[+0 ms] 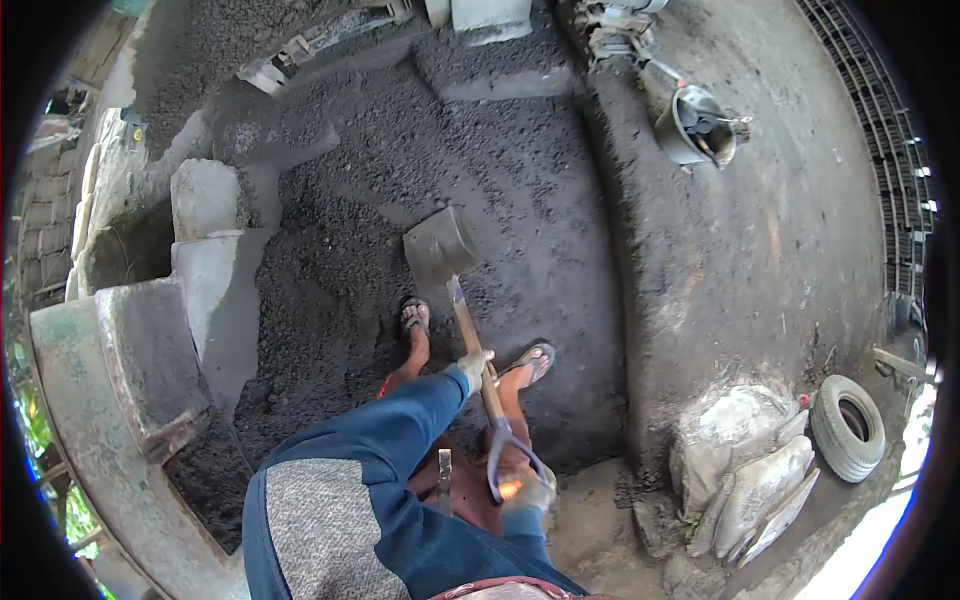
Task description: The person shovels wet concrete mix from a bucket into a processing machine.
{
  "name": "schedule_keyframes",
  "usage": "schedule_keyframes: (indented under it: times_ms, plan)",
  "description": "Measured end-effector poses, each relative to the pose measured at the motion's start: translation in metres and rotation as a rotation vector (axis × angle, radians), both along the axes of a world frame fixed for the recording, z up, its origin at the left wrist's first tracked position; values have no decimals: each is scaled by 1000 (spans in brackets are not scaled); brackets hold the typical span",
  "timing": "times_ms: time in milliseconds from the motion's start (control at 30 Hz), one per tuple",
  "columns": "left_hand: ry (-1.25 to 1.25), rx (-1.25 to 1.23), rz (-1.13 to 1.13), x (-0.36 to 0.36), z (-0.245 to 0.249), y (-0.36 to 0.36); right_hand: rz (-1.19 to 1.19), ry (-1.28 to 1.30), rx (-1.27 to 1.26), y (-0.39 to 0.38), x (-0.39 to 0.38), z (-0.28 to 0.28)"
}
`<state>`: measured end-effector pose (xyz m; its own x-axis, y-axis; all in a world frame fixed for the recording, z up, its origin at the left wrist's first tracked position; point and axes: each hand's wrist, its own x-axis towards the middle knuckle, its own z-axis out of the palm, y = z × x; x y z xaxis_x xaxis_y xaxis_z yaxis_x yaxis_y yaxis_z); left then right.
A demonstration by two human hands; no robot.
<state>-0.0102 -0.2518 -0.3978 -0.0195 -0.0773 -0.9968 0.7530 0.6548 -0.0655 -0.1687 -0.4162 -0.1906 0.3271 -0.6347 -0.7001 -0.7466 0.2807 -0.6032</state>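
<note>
A shovel slants down across the middle of the view, with a wooden shaft and a bluish D-shaped handle. Its flat grey blade lies over the dark gravelly material, just beyond my feet. My left hand is wrapped around the lower part of the shaft. Closer to my body, my right hand grips the D-handle; its fingers are partly hidden. Both hands look pale grey, as if gloved or dusty. My sandalled feet stand apart on either side of the shaft.
A raised concrete ledge runs along the right, bearing a metal bucket with tools inside. Stacked sacks and a tire sit at lower right. Concrete blocks and a curved greenish metal edge border the left.
</note>
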Motion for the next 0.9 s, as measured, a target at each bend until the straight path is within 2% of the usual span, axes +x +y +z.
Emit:
schedule_keyframes:
  times_ms: [33, 67, 100, 133, 167, 200, 233, 267, 300, 367, 400, 433, 467, 500, 567, 600, 633, 667, 700, 767, 833, 900]
  plan:
    - [-100, -51, 17, -2, -20, 30, -194, 168, 170, 48, 48, 24]
    - [-86, 4, -12, 9, -22, 55, -198, 23, 297, 69, 48, -3]
    - [-139, -32, -21, 26, -5, 84, -42, -27, 397, 99, 67, -22]
    - [-165, -36, -36, 41, 16, 114, -79, -42, 278, 136, 82, -37]
    - [-195, -41, -55, 62, 53, 141, 110, 34, 300, 162, 90, -73]
    - [-293, -69, -34, 55, 21, 173, 198, -10, 371, 192, 115, -78]
    - [-394, -100, -16, 49, -13, 201, -19, -91, 606, 225, 143, -76]
    - [-302, 41, -199, 74, 70, 215, 118, -65, 542, 242, 150, -70]
    - [-328, 153, -427, 55, 37, 247, 250, -41, 477, 260, 159, -67]
    - [-240, 338, -698, 47, 35, 274, 395, 29, 432, 289, 140, -67]
    - [-170, 361, -730, 49, 35, 286, 377, 61, 406, 306, 141, -58]
    - [-95, 383, -763, 57, 36, 300, 122, 53, 525, 329, 147, -52]
    - [-69, 497, -937, 72, 32, 315, 174, -41, 508, 350, 161, -63]
    - [-165, 505, -955, 97, 46, 331, 234, -121, 493, 365, 171, -74]
    - [-326, 491, -955, 173, 67, 362, 243, -62, 612, 396, 240, -91]
    - [-500, 529, -882, 191, 42, 384, 502, -128, 399, 411, 273, -113]
    - [-343, 444, -771, 220, 20, 393, 506, -150, 355, 422, 286, -151]
    - [-358, 458, -698, 228, -16, 400, 509, -171, 309, 432, 298, -190]
    - [-350, 465, -767, 234, -24, 386, 272, -150, 441, 437, 299, -231]
    - [-561, 527, -764, 199, -79, 352, 162, -51, 753, 366, 290, -246]
    - [-337, 257, -716, 169, -69, 315, 82, -122, 658, 320, 273, -302]
    - [-203, 130, -617, 145, -41, 287, 67, -133, 672, 278, 271, -289]
